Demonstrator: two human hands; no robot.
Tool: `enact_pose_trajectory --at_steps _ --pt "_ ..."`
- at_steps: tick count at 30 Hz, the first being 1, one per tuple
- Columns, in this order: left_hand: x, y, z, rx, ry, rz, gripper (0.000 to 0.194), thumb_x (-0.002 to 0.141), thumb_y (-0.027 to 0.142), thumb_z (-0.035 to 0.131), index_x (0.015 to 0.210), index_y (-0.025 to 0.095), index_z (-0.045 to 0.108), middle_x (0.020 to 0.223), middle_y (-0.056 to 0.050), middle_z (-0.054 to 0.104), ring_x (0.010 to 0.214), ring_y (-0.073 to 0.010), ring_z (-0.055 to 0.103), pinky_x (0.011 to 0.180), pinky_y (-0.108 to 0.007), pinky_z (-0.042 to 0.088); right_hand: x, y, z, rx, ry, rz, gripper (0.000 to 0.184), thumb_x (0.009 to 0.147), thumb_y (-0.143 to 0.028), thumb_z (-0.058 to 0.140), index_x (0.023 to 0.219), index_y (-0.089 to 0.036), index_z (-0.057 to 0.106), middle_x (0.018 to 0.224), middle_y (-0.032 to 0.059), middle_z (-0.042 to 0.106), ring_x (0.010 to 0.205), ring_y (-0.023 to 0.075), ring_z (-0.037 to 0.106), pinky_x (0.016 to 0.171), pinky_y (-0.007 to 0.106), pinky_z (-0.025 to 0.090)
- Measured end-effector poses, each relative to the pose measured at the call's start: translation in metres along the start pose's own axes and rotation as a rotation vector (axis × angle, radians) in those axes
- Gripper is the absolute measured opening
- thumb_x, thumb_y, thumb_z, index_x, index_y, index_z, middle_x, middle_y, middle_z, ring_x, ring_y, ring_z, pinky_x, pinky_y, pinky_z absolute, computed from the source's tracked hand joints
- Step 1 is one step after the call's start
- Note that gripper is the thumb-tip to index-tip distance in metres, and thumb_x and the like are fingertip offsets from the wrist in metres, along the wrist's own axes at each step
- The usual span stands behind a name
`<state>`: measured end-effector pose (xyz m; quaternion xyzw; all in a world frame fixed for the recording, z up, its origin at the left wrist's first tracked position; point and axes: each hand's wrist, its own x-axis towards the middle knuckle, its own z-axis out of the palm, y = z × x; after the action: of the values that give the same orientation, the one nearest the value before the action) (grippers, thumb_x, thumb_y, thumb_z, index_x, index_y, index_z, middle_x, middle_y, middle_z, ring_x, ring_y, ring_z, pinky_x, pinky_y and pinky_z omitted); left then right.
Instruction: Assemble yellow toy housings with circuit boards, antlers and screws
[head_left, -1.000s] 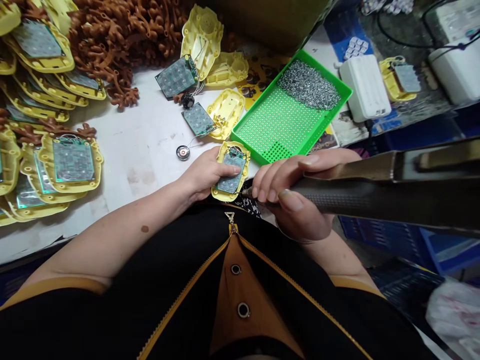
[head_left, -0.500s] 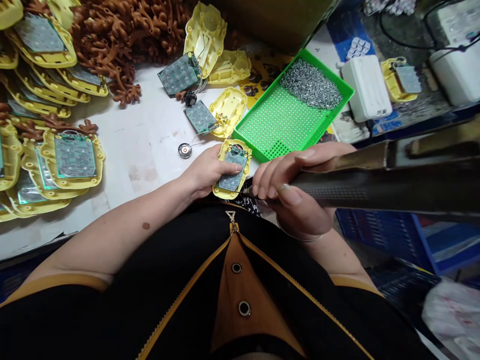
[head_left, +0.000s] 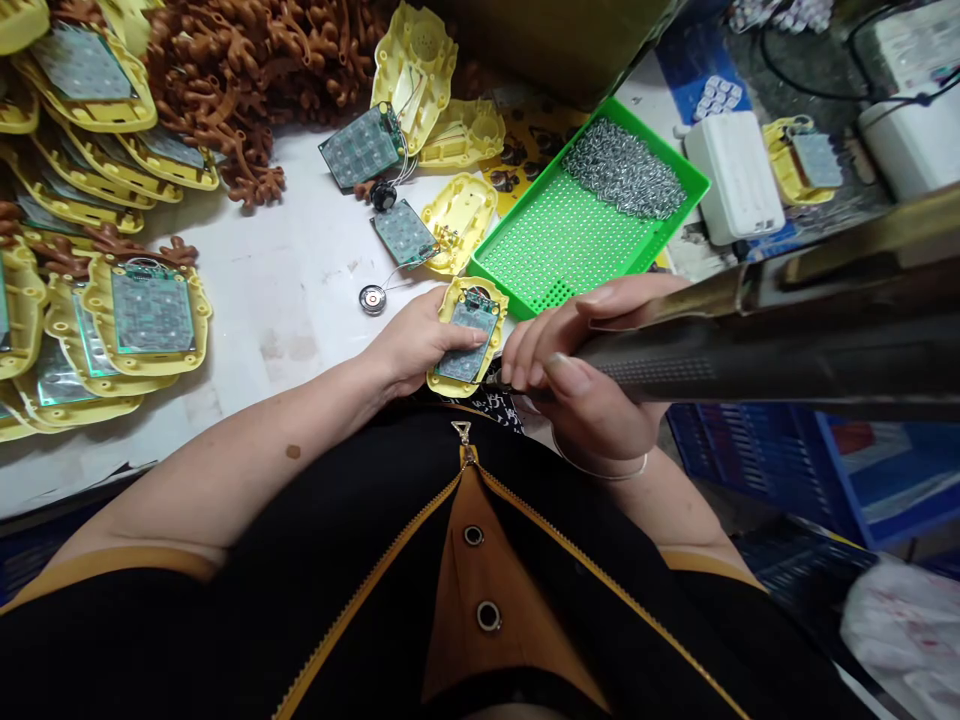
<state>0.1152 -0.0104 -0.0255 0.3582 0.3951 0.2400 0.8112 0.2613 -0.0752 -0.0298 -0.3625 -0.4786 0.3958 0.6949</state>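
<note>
My left hand (head_left: 416, 345) holds down a yellow plastic shell (head_left: 469, 335) with a green circuit board (head_left: 463, 346) set in it, at the table's near edge; its fingers lie across the board. My right hand (head_left: 581, 375) is wrapped round a dark electric screwdriver (head_left: 750, 360) that reaches in from the right. The screwdriver's tip touches the shell's lower right corner.
A green perforated tray (head_left: 570, 240) with a heap of small screws (head_left: 622, 170) stands just behind the shell. Loose boards, yellow shells (head_left: 459, 220) and a small speaker (head_left: 372, 298) lie on the white table. Stacked yellow shells (head_left: 142, 320) and brown antler parts (head_left: 240, 70) fill the left.
The screwdriver's body has tilted up slightly at the right. Both hands and the shell stay in nearly the same place.
</note>
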Motion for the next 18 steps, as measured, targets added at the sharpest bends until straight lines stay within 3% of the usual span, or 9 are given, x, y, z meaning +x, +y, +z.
enact_pose_trajectory --at_steps 7,13,18 --pt "0.001 0.0 0.0 -0.044 -0.005 -0.002 0.034 0.055 0.006 0.072 0.084 0.015 0.057 0.073 0.001 0.063 0.067 -0.0145 0.059 0.071 -0.031 0.05 0.01 -0.011 0.012 -0.042 -0.132 -0.096 0.035 0.079 -0.037 0.079 0.105 -0.039 0.056 0.061 -0.0092 0.056 0.043 0.0106 0.054 0.044 0.031 0.05" --pt "0.002 0.0 0.001 -0.068 0.028 -0.006 0.028 0.056 0.007 0.07 0.08 0.015 0.057 0.073 -0.001 0.062 0.071 -0.0176 0.062 0.077 -0.036 0.051 0.007 -0.021 0.02 -0.071 -0.201 -0.218 0.034 0.087 -0.025 0.068 0.116 -0.04 0.057 0.057 -0.0103 0.054 0.042 0.0089 0.053 0.042 0.027 0.05" --pt "0.001 0.0 0.001 -0.096 0.029 -0.008 0.027 0.057 0.005 0.069 0.08 0.015 0.058 0.073 -0.001 0.063 0.07 -0.0178 0.063 0.081 -0.038 0.052 0.007 -0.024 0.017 -0.19 -0.209 -0.193 0.007 0.09 -0.031 0.065 0.085 -0.032 0.06 0.056 -0.0072 0.052 0.047 0.0098 0.054 0.045 0.03 0.051"
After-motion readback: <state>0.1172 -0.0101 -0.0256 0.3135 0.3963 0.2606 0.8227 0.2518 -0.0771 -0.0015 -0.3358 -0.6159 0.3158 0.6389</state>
